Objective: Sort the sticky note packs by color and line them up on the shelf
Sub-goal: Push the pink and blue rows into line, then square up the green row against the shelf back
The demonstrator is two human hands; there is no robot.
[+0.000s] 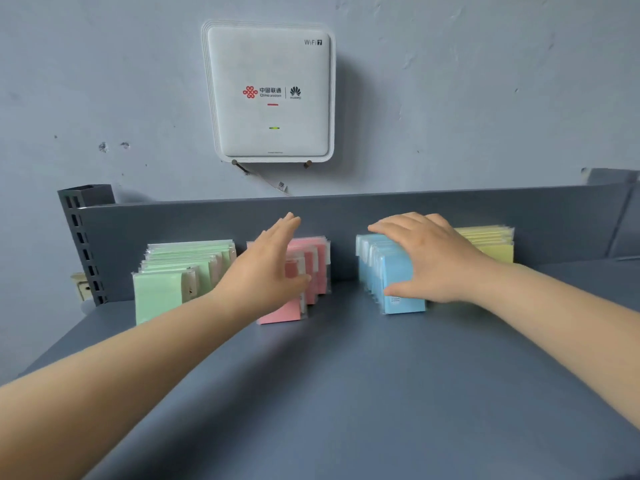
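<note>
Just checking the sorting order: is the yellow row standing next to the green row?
No, the pink packs and blue packs stand between them.

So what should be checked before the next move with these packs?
1. Colours sorted: green packs, pink packs, blue packs and yellow packs each stand in their own group: ok.
2. No loose packs on the shelf: ok.
3. Pink row straight: front pack juts forward and leans: not ok.
4. Right hand grips the blue row, thumb in front: ok.
5. Left hand flat against the pink row: ok.
6. Rows touching the back panel: cannot tell.
</note>
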